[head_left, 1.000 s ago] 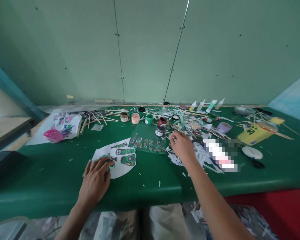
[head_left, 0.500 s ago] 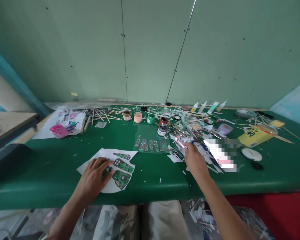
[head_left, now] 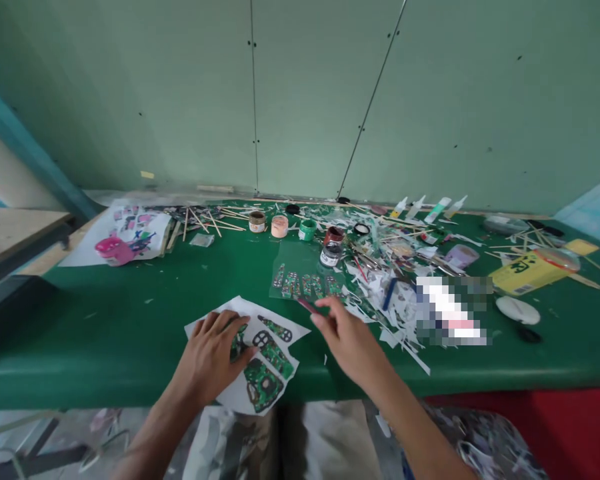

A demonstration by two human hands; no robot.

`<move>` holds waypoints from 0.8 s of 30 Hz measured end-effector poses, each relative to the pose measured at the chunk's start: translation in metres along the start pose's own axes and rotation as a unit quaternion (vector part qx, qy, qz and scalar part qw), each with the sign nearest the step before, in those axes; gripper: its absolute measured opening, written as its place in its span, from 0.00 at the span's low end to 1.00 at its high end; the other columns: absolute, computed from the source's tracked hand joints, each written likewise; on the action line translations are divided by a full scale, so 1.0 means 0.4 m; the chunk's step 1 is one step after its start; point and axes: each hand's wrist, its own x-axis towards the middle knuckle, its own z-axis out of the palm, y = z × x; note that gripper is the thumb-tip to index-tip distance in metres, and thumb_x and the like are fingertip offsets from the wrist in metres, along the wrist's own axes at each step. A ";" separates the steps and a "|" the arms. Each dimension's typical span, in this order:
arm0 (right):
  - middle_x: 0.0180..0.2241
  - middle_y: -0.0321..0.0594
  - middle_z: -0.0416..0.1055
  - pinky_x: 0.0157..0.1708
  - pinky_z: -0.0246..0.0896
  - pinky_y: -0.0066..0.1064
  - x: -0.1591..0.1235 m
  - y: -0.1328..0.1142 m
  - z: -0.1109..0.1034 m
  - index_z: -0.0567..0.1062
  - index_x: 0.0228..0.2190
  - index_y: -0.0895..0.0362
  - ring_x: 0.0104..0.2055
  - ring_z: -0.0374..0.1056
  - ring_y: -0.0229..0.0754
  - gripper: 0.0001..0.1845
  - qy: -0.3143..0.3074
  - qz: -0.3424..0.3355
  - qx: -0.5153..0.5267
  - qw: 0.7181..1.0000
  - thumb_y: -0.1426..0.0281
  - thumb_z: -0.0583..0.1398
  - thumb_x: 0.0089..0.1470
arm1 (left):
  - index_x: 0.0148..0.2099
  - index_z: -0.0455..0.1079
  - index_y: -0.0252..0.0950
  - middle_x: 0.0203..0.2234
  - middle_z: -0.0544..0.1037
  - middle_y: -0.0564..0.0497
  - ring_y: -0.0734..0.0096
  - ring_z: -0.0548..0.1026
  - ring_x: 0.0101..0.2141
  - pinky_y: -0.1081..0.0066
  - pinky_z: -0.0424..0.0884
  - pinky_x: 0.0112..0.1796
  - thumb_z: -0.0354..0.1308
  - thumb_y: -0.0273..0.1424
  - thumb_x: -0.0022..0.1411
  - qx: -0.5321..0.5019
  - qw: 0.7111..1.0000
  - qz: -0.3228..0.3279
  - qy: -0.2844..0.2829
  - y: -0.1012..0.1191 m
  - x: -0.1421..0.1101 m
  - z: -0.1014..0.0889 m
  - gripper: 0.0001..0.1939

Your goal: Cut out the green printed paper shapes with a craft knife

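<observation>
My left hand (head_left: 211,357) lies on a white paper sheet (head_left: 299,331) with its fingers spread, covering part of the printed green shapes. One green printed piece (head_left: 265,387) shows beyond the thumb. To the right, my right hand (head_left: 349,337) pinches a slim pink-purple tool (head_left: 307,305), its tip pointing up and left above the paper's right corner; its exact kind cannot be made out. Just behind the tool, several small patterned cutouts (head_left: 307,285) rest on a clear plastic sheet (head_left: 293,253).
Open paint jars, one green (head_left: 307,229), stand along the back. Paper scraps (head_left: 370,293) and a blue-handled object (head_left: 390,293) crowd the right side. Further right are a yellow container (head_left: 523,272) and a white oval (head_left: 518,310). A pink figure (head_left: 114,250) sits at left.
My right hand has picked up the pink-purple tool from near the scraps and carried it left toward the paper. My left hand has slid the paper nearer and turned it clockwise.
</observation>
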 end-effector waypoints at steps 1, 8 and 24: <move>0.29 0.38 0.75 0.24 0.55 0.28 0.003 -0.026 0.016 0.69 0.43 0.54 0.26 0.71 0.41 0.14 -0.029 -0.009 -0.001 1.000 0.64 0.49 0.62 | 0.50 0.70 0.42 0.45 0.76 0.46 0.56 0.72 0.44 0.57 0.69 0.44 0.57 0.40 0.59 0.000 1.000 -0.003 -0.001 0.004 0.009 0.004 0.17; 0.32 0.41 0.78 0.22 0.52 0.29 0.042 -0.102 0.104 0.73 0.45 0.54 0.30 0.72 0.41 0.17 -0.077 -0.089 -0.163 0.980 0.70 0.48 0.63 | 0.61 0.60 0.36 0.59 0.67 0.42 0.51 0.65 0.58 0.49 0.60 0.56 0.51 0.42 0.62 0.007 1.000 -0.002 0.010 -0.010 0.017 0.057 0.28; 0.33 0.51 0.78 0.27 0.63 0.31 0.083 -0.171 0.119 0.72 0.50 0.60 0.34 0.75 0.46 0.19 -0.148 -0.102 -0.237 0.955 0.74 0.48 0.61 | 0.67 0.48 0.30 0.63 0.60 0.39 0.54 0.59 0.62 0.51 0.55 0.60 0.46 0.43 0.64 0.012 1.000 0.013 0.019 -0.019 0.004 0.089 0.35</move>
